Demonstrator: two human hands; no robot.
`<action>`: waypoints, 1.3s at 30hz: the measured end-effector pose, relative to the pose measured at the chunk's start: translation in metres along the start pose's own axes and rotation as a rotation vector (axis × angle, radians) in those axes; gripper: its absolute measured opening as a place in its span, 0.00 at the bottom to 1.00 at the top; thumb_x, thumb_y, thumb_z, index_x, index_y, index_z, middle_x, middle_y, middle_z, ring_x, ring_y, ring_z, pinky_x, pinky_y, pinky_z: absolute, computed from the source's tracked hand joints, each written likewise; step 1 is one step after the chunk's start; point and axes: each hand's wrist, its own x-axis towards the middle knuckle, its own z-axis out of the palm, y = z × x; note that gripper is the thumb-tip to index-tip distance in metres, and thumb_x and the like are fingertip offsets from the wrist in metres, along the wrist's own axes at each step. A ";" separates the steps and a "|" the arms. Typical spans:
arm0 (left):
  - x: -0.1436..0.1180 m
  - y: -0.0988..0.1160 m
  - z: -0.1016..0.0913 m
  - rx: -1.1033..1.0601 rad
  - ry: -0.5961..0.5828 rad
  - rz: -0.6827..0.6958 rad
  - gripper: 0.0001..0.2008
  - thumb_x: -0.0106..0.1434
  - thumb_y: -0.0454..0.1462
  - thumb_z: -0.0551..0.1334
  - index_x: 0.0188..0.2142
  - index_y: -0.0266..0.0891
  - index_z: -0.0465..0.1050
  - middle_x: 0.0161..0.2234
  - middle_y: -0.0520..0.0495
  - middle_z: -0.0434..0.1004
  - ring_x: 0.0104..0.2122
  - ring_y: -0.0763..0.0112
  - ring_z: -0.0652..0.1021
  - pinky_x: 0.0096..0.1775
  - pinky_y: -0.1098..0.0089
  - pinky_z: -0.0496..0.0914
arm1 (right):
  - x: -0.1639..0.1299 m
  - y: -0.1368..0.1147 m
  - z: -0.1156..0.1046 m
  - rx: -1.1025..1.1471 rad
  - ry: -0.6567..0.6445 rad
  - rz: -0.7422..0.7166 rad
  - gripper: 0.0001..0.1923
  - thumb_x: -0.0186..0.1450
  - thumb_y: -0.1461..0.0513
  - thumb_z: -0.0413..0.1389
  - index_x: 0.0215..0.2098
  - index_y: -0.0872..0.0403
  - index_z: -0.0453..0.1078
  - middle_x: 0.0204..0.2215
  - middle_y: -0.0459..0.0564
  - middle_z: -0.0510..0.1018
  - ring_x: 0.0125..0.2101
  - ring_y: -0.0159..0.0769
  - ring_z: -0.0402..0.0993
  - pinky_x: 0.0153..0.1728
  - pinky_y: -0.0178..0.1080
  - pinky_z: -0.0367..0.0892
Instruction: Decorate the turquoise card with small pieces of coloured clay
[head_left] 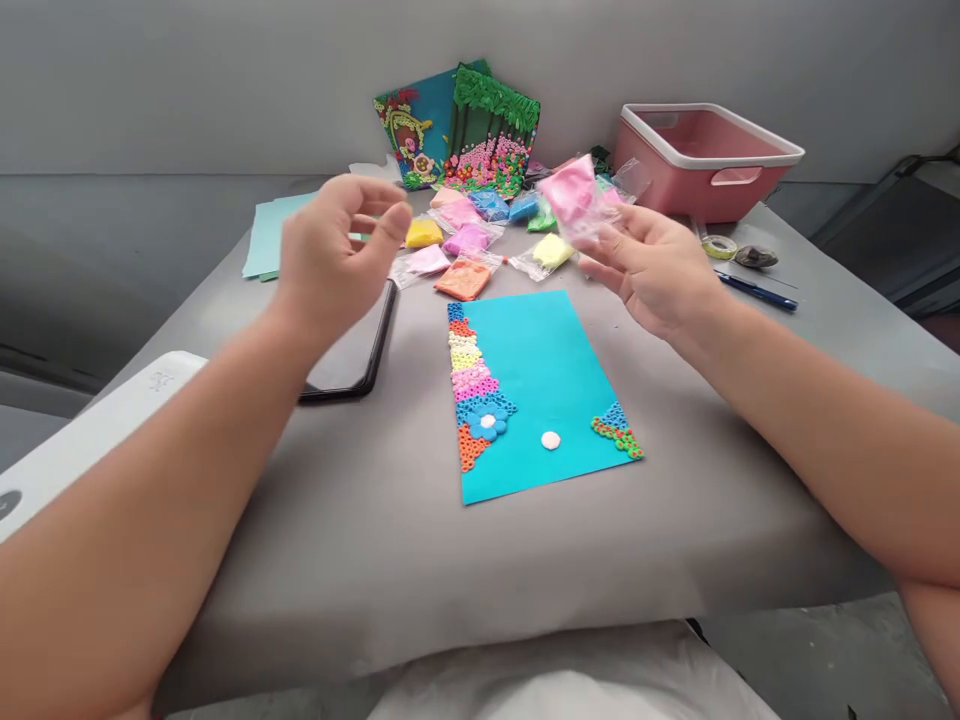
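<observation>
My right hand [649, 265] is raised over the table's right side, thumb and fingers closed on a clear packet of pink modelling clay [570, 195]. My left hand [341, 250] hovers above the tablet's far end, its fingers loosely curved and apart, slightly blurred, with nothing seen in them. Between my forearms lies a turquoise sheet [551, 365]. Small clay rings in coloured bands run down its left edge, with a blue clay flower [487, 422] among them. Near the sheet's lower middle sits a flat, pale clay disc [550, 440]. More rings [619, 435] fill its lower right corner.
Several clay packets, including an orange one [466, 278] and a yellow one [552, 251], lie behind the sheet. Two clay pictures [491, 130] lean on the wall. A pink basket [675, 170], a blue pen [756, 291], a tablet [349, 350] and a white device [161, 385] flank the work.
</observation>
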 end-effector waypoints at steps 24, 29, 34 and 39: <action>0.064 -0.049 -0.001 0.104 -0.167 -0.229 0.20 0.46 0.49 0.75 0.25 0.47 0.65 0.28 0.50 0.70 0.59 0.50 0.66 0.59 0.53 0.62 | -0.010 -0.018 0.001 -0.036 -0.045 -0.027 0.05 0.66 0.67 0.60 0.33 0.53 0.77 0.30 0.46 0.78 0.28 0.29 0.75 0.35 0.37 0.75; 0.023 0.010 0.004 -0.033 -0.121 -0.151 0.19 0.58 0.56 0.70 0.33 0.46 0.70 0.32 0.53 0.70 0.41 0.63 0.72 0.49 0.55 0.66 | -0.014 -0.014 0.004 -0.065 -0.102 -0.019 0.06 0.65 0.59 0.65 0.37 0.52 0.76 0.32 0.45 0.79 0.30 0.29 0.76 0.34 0.36 0.75; -0.025 0.038 0.032 -0.277 -0.270 -0.067 0.19 0.56 0.53 0.73 0.29 0.42 0.74 0.27 0.49 0.75 0.26 0.69 0.70 0.28 0.66 0.63 | -0.030 -0.006 0.013 -0.095 -0.331 0.022 0.27 0.59 0.48 0.71 0.51 0.49 0.72 0.41 0.47 0.82 0.35 0.33 0.79 0.32 0.36 0.74; -0.053 0.033 0.035 -0.490 -0.355 -0.173 0.19 0.61 0.52 0.72 0.40 0.42 0.78 0.32 0.48 0.80 0.26 0.71 0.75 0.27 0.70 0.70 | -0.045 0.000 0.021 -0.074 -0.355 0.010 0.17 0.64 0.49 0.67 0.44 0.49 0.77 0.37 0.44 0.79 0.28 0.28 0.72 0.31 0.36 0.71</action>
